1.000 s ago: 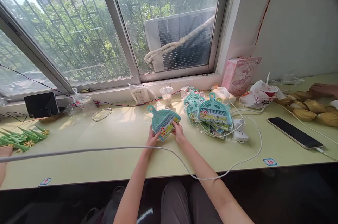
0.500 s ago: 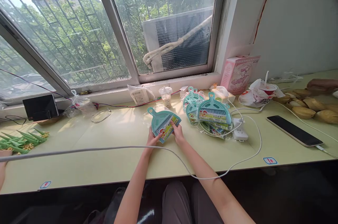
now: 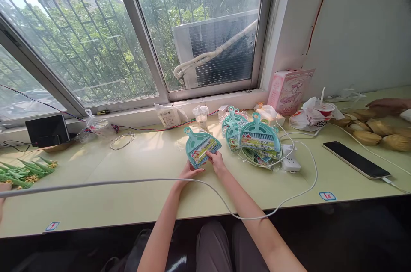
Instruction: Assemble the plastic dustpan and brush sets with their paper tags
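A turquoise dustpan and brush set [image 3: 195,142] in a clear wrapper is held tilted above the table, its handle pointing up and left. A yellow-green printed label lies across the blue bristles. My right hand [image 3: 216,161] grips the set's lower right side, fingers over the front. At the lower left edge, my left hand [image 3: 189,172] cups the set from below, thumb stretched along the bottom and fingers partly hidden behind it. Just to the right lies a pile of similar wrapped dustpan sets [image 3: 258,137].
A white cable [image 3: 135,180] crosses in front of my forearms, leading to a power strip [image 3: 291,164]. A phone [image 3: 356,160] lies at right, near brown wrapped bundles [image 3: 396,142] and another person's hand [image 3: 388,104]. Cups stand by the window; green pointed pieces [image 3: 28,172] lie left.
The dustpan set has shifted slightly right and turned a little. My left thumb has come off the label to the bottom edge. My right hand keeps its hold.
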### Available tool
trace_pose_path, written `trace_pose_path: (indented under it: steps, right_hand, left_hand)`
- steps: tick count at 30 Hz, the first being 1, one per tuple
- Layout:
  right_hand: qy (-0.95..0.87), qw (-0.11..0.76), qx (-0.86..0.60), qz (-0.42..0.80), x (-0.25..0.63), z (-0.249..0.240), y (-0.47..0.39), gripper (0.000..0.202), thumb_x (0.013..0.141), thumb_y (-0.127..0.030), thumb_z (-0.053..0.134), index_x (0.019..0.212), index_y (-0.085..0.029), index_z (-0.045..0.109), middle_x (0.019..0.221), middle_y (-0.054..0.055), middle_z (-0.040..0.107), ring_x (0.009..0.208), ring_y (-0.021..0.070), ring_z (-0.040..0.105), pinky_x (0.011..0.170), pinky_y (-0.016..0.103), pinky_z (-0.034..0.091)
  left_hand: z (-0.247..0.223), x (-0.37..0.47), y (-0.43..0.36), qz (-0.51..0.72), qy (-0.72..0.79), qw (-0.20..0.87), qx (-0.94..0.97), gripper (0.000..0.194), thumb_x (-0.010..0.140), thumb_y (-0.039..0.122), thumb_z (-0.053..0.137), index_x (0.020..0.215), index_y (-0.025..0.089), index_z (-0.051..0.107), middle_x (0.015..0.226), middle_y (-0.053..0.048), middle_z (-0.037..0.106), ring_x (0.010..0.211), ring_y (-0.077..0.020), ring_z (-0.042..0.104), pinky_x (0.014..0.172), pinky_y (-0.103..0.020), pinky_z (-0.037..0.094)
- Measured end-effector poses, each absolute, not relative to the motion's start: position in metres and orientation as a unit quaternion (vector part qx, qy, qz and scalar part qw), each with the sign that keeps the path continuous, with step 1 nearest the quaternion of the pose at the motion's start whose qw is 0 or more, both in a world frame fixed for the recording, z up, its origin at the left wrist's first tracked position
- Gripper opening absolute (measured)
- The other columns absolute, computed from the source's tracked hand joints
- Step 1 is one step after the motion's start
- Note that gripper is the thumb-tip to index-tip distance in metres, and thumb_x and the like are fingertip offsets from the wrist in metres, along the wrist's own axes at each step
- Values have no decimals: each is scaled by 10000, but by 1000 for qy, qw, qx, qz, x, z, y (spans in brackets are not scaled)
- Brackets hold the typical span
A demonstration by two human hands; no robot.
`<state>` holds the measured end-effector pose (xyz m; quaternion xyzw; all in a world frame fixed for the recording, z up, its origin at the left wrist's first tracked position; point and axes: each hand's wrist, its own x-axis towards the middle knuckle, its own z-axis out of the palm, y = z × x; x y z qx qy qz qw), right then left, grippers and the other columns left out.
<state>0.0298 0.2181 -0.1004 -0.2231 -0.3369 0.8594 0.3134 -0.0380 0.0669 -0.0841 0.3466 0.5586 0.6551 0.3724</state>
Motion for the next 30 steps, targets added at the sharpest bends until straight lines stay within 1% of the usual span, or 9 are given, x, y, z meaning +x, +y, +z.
trace_pose_path:
  steps: [2,4,7,9,13,16,19,24,30]
  right_hand:
    - [-319,325,-238,858,30,-99,220,294,617,-125,790,874,-157,651,945,51,738,883,198,703,768,296,609]
    - [-310,325,-239,861,30,-98,220,290,619,-130,792,868,-162,647,948,50,738,891,198,703,780,296,609]
    - [-322,310,-219,867,30,-96,217,308,609,-145,804,874,-158,647,964,59,735,894,209,703,789,314,612]
    - [-339,293,-208,869,31,-94,211,334,588,-160,822,875,-152,650,974,72,733,900,223,704,794,335,614]
    - [-369,266,-193,869,31,-91,198,396,536,-201,865,867,-143,654,1005,94,728,913,241,703,804,359,610]
    - [-375,275,-194,864,32,-90,195,418,514,-239,877,857,-142,659,984,93,729,919,247,697,809,374,603]
    - [-385,294,-191,854,33,-87,198,461,488,-291,885,868,-142,670,967,90,731,924,257,687,801,389,598]
    - [-400,302,-181,846,35,-84,202,488,459,-325,889,856,-135,679,961,96,732,907,260,682,790,397,589]
    - [-400,294,-209,843,31,-85,198,424,482,-263,882,829,-143,669,935,91,735,889,250,693,796,380,592]
  left_hand:
    - [-81,-37,63,613,540,432,382,805,649,340,857,1328,167,462,1245,-199,628,1158,-357,605,995,-543,471]
    - [-79,-40,59,582,542,468,386,747,678,446,825,1292,153,517,1213,-212,647,1132,-351,624,1016,-532,453]
    - [-78,-50,58,638,553,426,325,751,699,641,725,1258,165,565,1320,-206,584,1182,-350,593,956,-476,507]
    - [-78,-54,61,707,540,365,276,799,689,700,690,1273,172,553,1350,-186,564,1205,-341,576,908,-434,539]
    - [-83,-54,65,763,528,307,210,724,703,603,746,1259,187,542,1279,-158,613,1142,-314,618,895,-410,551]
    - [-84,-48,62,756,524,329,211,672,680,482,816,1218,170,562,1230,-159,639,1138,-318,621,965,-446,518]
    - [-82,-44,58,741,522,359,224,663,651,426,847,1198,164,578,1248,-172,629,1165,-344,600,973,-490,507]
    - [-75,-44,55,717,543,377,223,630,633,370,861,1161,151,595,1257,-187,621,1125,-346,621,899,-494,542]
    - [-75,-47,60,699,586,346,220,645,623,398,860,1130,117,576,1125,-198,674,898,-310,706,702,-376,584]
